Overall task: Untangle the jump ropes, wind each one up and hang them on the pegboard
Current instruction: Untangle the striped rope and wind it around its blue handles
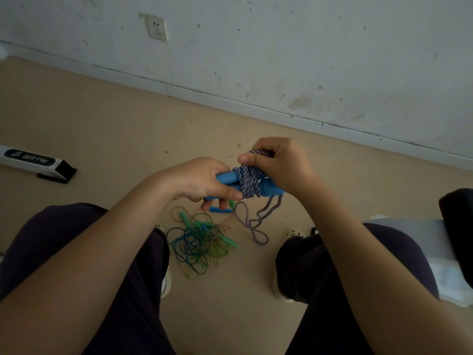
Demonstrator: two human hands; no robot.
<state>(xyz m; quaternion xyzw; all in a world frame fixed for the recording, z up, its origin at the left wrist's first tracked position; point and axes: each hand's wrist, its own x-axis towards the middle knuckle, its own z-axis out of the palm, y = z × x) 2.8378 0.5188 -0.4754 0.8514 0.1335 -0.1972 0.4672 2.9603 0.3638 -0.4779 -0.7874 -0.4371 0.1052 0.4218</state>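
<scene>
A purple-and-white striped jump rope (249, 183) is wound in several turns around its two blue handles (271, 188), held above the floor. My left hand (204, 181) grips the handles' left ends. My right hand (279, 162) pinches the striped rope at the top of the winding. A loose tail of the rope (256, 224) hangs down in loops. On the floor between my legs lies a tangle of thin blue, green and orange ropes (199, 244) with green handles (185, 219). Another blue handle (220, 209) lies beside it. No pegboard is in view.
A white wall with a socket (157, 28) runs across the back. A white and black box (33, 162) lies on the tan floor at the left. A white container (445, 262) and a dark object (458, 226) sit at the right. My shoes (291, 234) flank the tangle.
</scene>
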